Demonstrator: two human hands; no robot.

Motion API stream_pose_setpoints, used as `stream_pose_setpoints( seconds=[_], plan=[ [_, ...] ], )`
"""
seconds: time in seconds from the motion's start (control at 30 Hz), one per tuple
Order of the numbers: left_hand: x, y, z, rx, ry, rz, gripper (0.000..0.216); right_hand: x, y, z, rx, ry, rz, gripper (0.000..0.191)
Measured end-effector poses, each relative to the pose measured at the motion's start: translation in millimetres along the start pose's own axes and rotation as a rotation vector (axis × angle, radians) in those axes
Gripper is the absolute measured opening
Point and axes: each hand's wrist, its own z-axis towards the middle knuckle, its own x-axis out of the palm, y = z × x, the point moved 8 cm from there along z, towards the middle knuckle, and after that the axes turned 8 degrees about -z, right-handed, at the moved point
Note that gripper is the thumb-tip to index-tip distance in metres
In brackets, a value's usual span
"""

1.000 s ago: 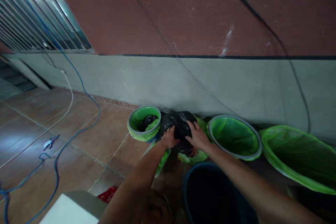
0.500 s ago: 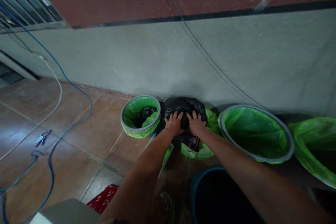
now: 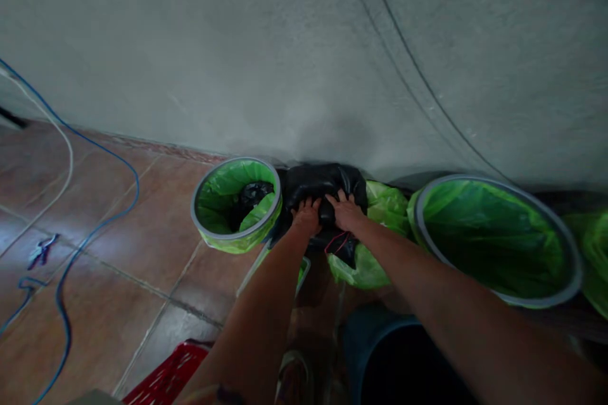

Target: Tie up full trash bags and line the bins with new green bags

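A full black rubbish bag (image 3: 323, 186) sits against the grey wall, in a bin lined with a green bag (image 3: 375, 259). Both hands press on its top, side by side. My left hand (image 3: 306, 216) lies on the bag with its fingers curled into the plastic. My right hand (image 3: 346, 211) grips the bag beside it, fingers bent over a fold. A thin red string (image 3: 338, 242) hangs from the bag just below my right wrist.
A small green-lined bin (image 3: 236, 205) with a black bag inside stands to the left, a wide green-lined bin (image 3: 494, 240) to the right. A dark blue bucket (image 3: 394, 361) is near my feet, a red crate (image 3: 168, 376) at bottom left. A blue cable (image 3: 95, 221) runs over the tiled floor.
The camera has tilted down and moved closer to the wall. My hands came together on top of the black bag and now press and grip it there.
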Motion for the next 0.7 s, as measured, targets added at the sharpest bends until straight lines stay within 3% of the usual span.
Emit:
stream_pose_setpoints(
  seconds=[0.1, 0.23, 0.43, 0.57, 0.7],
  plan=[
    [-14, -7, -10, 0.009, 0.006, 0.028, 0.100, -15, -3, -12, -0.030, 0.009, 0.044, 0.092],
    [-44, -19, -39, 0.050, -0.038, 0.048, 0.111, -43, -9, -51, -0.078, -0.090, 0.170, 0.103],
    [-71, -36, -95, 0.048, -0.062, 0.013, 0.109, -70, -22, -153, -0.215, -0.236, 0.295, 0.080],
    [-80, -47, -137, 0.048, -0.071, -0.014, 0.091, -62, -64, -229, -0.180, -0.255, 0.324, 0.069],
    [-82, -65, -180, 0.129, 0.044, -0.074, 0.067, -42, -136, -300, -0.065, -0.324, 0.426, 0.057]
  ],
)
